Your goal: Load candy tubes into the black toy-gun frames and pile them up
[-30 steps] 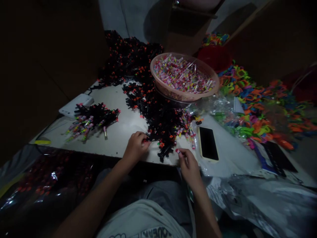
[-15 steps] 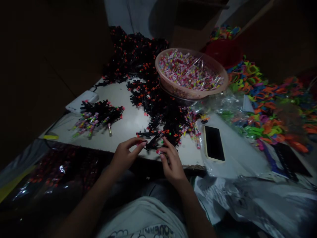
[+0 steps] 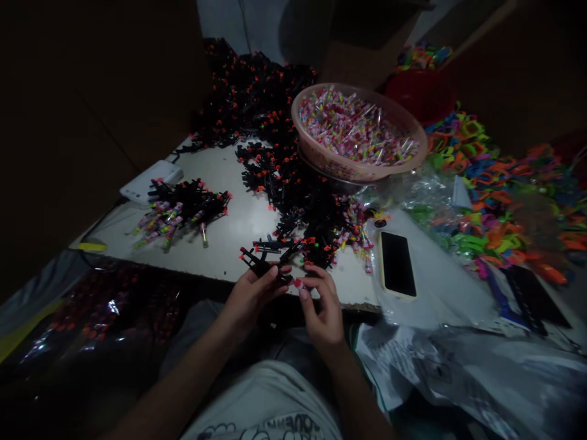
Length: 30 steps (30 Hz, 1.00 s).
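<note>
A small, dim workshop, by the look of it: a white worktable (image 3: 206, 162) with black plastic pieces (image 3: 257, 91) heaped in bulk, a pink basket (image 3: 330, 161) full of little colourful tubes (image 3: 353, 125), and bright loose parts (image 3: 486, 183) piled alongside

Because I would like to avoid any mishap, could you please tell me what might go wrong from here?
The small red-tipped piece is pinched between the right hand's fingers near the front edge of the table, so it could slip and drop off.

The black piece in the left hand has arms sticking out close to the pile of black pieces, so it might snag some.
</note>
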Motion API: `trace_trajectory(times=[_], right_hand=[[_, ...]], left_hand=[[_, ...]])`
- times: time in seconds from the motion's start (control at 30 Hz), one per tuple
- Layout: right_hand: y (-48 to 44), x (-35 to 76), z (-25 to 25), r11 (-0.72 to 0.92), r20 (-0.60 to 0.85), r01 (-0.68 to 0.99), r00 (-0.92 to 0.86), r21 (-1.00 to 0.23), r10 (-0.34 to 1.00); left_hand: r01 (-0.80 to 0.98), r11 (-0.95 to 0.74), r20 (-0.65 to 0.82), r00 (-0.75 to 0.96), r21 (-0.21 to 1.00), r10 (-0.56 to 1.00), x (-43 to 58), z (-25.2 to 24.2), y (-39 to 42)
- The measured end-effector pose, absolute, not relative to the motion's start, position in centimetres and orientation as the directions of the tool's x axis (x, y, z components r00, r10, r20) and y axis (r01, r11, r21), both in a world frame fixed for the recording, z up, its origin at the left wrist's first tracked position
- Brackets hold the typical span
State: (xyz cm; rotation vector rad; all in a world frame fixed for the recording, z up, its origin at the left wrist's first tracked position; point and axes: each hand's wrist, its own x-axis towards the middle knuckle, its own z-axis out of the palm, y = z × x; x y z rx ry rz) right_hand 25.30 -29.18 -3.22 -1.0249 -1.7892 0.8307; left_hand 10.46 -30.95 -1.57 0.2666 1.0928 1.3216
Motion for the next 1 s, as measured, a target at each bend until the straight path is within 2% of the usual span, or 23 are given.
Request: trace_trajectory(times=[0.13,0.37,0.5,0.63,0.73,0.8,0.9,1.0], right_hand=[[-29.4,25.5,-3.6,0.370,0.285,0.295,-0.294,-0.881,0.912],[-29.8,25.0,-3.8,0.370,0.311,0.286,-0.233,-0.884,0.922],[-29.6,25.3,-3.2,0.418,0.321,0.335,-0.308,-0.844,0.896],[-29.5,25.2,-2.7,0.417,0.227,0.429,-0.426,-0.801,0.876],[-29.9,24.3,-3.2,0.431,0.227,0.454,-0.437,-0.780,0.870],[-30.2,23.7,-3.9,0.482,0.302,0.497,-0.400,-0.722,0.865],[-30.2,23.3,-5.1,0.540,0.415,0.621,-0.350,-0.568,0.840],[-29.6,23.7,-5.8,0.593,0.469,0.669,-0.389,-0.447,0.793]], left_hand=[[-0.617,0.259,-0.461,-0.192,0.743,0.866,10.5,-1.5,-31.3],[-0.528,0.248,-0.435,-0.263,0.812,0.861,10.6,-1.6,-31.8],[-0.465,0.257,-0.419,-0.287,0.847,0.862,10.5,-1.3,-31.9],[-0.427,0.266,-0.413,-0.299,0.864,0.860,10.5,-1.2,-31.7],[-0.478,0.239,-0.425,-0.330,0.845,0.843,10.9,-1.5,-31.7],[-0.553,0.221,-0.453,-0.327,0.803,0.829,11.2,-2.0,-31.7],[-0.648,0.236,-0.511,-0.273,0.724,0.815,11.7,-2.6,-31.8],[-0.695,0.275,-0.537,-0.188,0.664,0.822,12.2,-3.0,-31.9]])
